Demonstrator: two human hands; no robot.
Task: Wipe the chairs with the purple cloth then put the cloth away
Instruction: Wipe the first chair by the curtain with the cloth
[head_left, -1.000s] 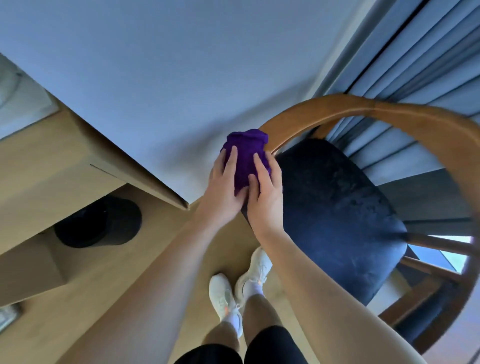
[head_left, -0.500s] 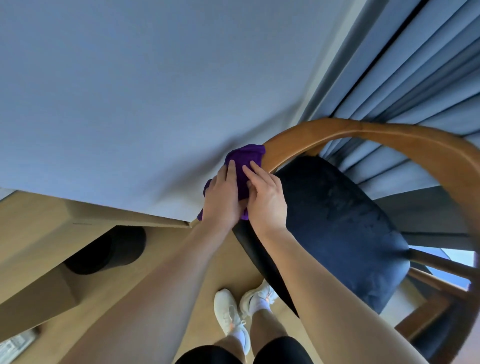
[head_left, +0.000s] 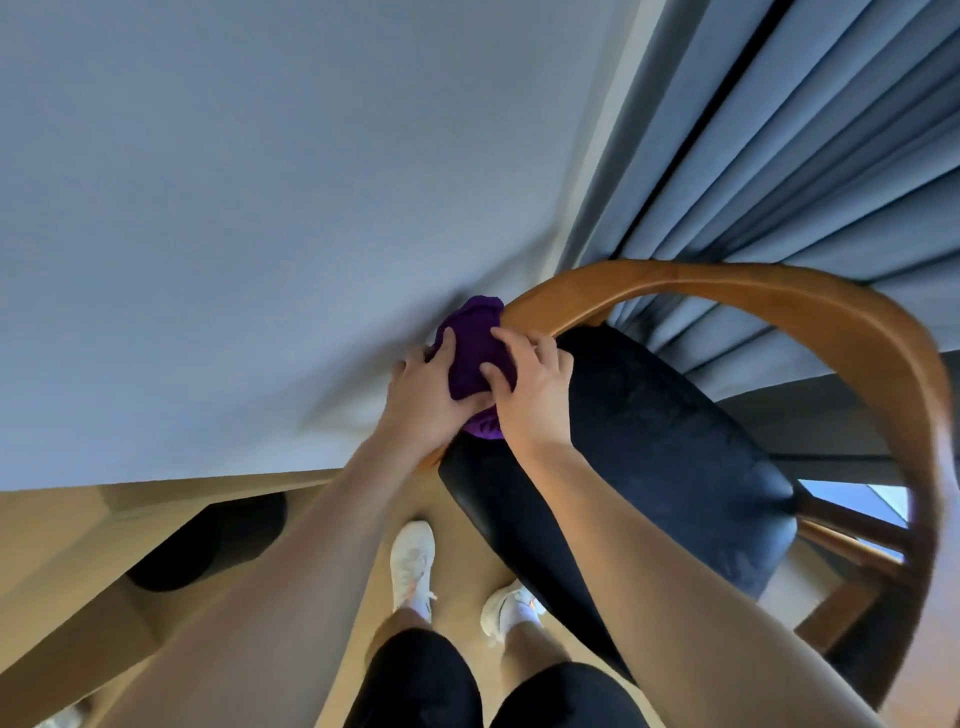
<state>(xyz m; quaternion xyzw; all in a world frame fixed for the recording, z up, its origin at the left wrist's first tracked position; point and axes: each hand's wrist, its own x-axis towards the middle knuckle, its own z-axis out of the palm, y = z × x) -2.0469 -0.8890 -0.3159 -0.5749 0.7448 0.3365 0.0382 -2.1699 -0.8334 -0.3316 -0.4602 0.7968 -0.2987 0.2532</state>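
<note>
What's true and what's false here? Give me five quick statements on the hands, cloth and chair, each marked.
1. The left hand and the right hand both hold the purple cloth. True.
2. The cloth is spread out flat. False: it is bunched up at the end of the wooden rail of the chair.
3. The seat is dark. True.
4. The shoes are black. False: they are white.
5. Curtains hang behind the chair. True.

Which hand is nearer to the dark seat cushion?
Right. The right hand is at the edge of the seat cushion; the left hand holds the purple cloth further to its left.
</note>
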